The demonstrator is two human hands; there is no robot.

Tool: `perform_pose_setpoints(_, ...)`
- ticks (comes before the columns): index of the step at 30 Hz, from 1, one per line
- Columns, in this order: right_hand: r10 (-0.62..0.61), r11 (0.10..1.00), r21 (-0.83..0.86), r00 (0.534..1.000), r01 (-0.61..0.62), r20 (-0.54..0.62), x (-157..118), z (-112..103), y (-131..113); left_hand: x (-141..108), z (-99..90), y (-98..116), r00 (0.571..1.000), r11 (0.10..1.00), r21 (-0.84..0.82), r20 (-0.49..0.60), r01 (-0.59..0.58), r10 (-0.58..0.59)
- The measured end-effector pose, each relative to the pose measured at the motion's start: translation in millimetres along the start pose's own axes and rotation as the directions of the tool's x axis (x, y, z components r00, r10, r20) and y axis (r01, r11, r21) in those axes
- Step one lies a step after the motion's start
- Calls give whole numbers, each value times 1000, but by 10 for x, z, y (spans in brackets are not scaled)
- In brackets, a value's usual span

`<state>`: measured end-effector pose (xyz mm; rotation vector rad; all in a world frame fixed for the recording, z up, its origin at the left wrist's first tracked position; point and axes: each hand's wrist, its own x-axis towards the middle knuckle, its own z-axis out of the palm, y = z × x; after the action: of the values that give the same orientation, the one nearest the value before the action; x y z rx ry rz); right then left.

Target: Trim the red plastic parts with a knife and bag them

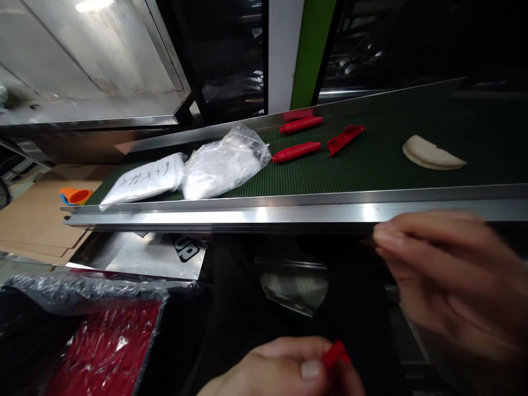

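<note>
My left hand (272,368) is closed around a small red plastic part (336,355) near the bottom of the view; most of the part is hidden by the fingers. To the right, my right hand (449,264) is raised in front of the belt's metal edge, thumb and fingertips pinched together. Whatever lies between those fingertips is too small and dark to make out. Beyond the hands, two red tubular plastic pieces (297,151) and an open red plastic piece (345,139) lie on the green conveyor belt (350,176).
A cream half-round pad (431,153) rests on the belt's right side. Two bags of white material, a marked white packet (144,179) and a clear bag (225,162), lie left. Orange cups (78,196) stand on cardboard (37,220). A plastic-lined bin (159,324) holds red pieces.
</note>
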<state>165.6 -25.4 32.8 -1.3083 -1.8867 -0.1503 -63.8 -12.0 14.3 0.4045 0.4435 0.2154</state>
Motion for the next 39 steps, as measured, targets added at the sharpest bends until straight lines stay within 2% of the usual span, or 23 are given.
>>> perform_pose_setpoints(2, 19, 1000, -2, 1000, -19, -13, 15, -34, -17, 41, -33, -5, 1000, 998, -67, 15, -21, 22)
perform_pose_setpoints(4, 15, 998, 54, 996, -20, 90, 1, -36, -96, 104, -60, 69, 990, 977, -161, -40, -142, 137)
perform_pose_setpoints(5, 14, 995, 91, 990, -27, 143, -21, -22, -156, 138, -65, 135, 970, 954, -186, -107, -234, 217)
perform_pose_setpoints(6, -6, 992, 122, 984, -16, 180, -53, 2, -226, 172, -63, 212, 938, 927, -183, -180, -328, 296)
perform_pose_setpoints(8, -48, 986, 168, 975, 12, 216, -133, 77, -381, 229, -45, 371, 836, 848, -134, -304, -512, 457)
perform_pose_setpoints(10, -50, 978, 207, 971, 0, 234, -210, 170, -527, 270, -18, 495, 757, 785, -77, -334, -615, 561)
perform_pose_setpoints(14, -34, 975, 223, 968, -23, 248, -270, 324, -681, 306, 25, 579, 695, 721, -52, -320, -691, 644)
perform_pose_setpoints(22, -80, 977, 212, 955, 18, 286, -202, 363, -654, 285, 27, 567, 690, 705, -31, -236, -709, 684)
perform_pose_setpoints(29, -109, 981, 189, 944, 51, 311, -191, 381, -596, 259, 46, 568, 692, 710, -18, -242, -704, 680)
perform_pose_setpoints(33, -103, 980, 193, 956, 50, 276, -161, 397, -580, 247, 45, 557, 699, 718, -6, -233, -696, 676)
perform_pose_setpoints(39, -109, 981, 188, 949, 54, 294, -160, 359, -628, 246, 20, 571, 672, 694, 11, -237, -720, 702)
